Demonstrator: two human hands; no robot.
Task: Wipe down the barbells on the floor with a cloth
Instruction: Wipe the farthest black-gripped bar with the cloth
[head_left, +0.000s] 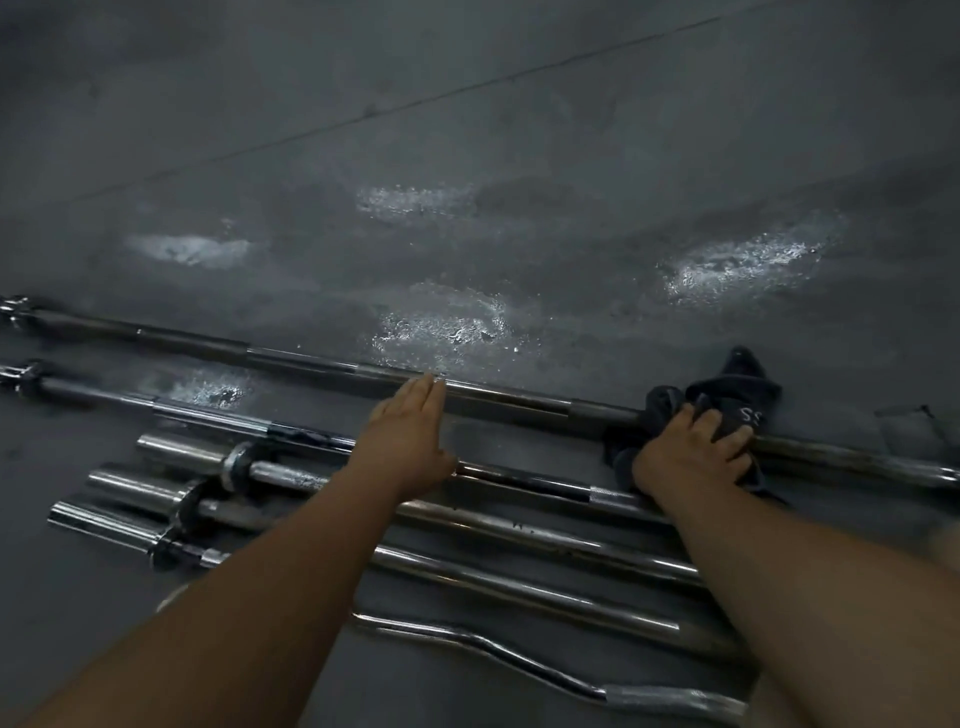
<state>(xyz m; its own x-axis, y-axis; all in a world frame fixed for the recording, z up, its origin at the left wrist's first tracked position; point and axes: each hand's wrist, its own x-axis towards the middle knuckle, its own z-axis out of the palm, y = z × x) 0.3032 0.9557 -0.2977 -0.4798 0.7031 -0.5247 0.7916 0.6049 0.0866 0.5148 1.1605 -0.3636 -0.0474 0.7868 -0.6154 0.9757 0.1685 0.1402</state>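
Several chrome barbells lie side by side on the dark floor, running from upper left to lower right. On the farthest barbell (291, 358), my left hand (410, 436) lies flat with straight fingers, the fingertips touching the shaft near its middle. Further right on that same bar, my right hand (691, 452) grips a dark cloth (727, 395) wrapped around the shaft. The second barbell (208, 413) passes under my left hand. Three shorter bars (519, 530) lie nearer to me, partly hidden by my forearms. A curved curl bar (493, 649) is the nearest.
The grey floor (467, 130) beyond the bars carries several wet shiny patches (743, 262). A seam line crosses the floor diagonally at the top. A small dark object (904, 415) lies on the floor right of the cloth.
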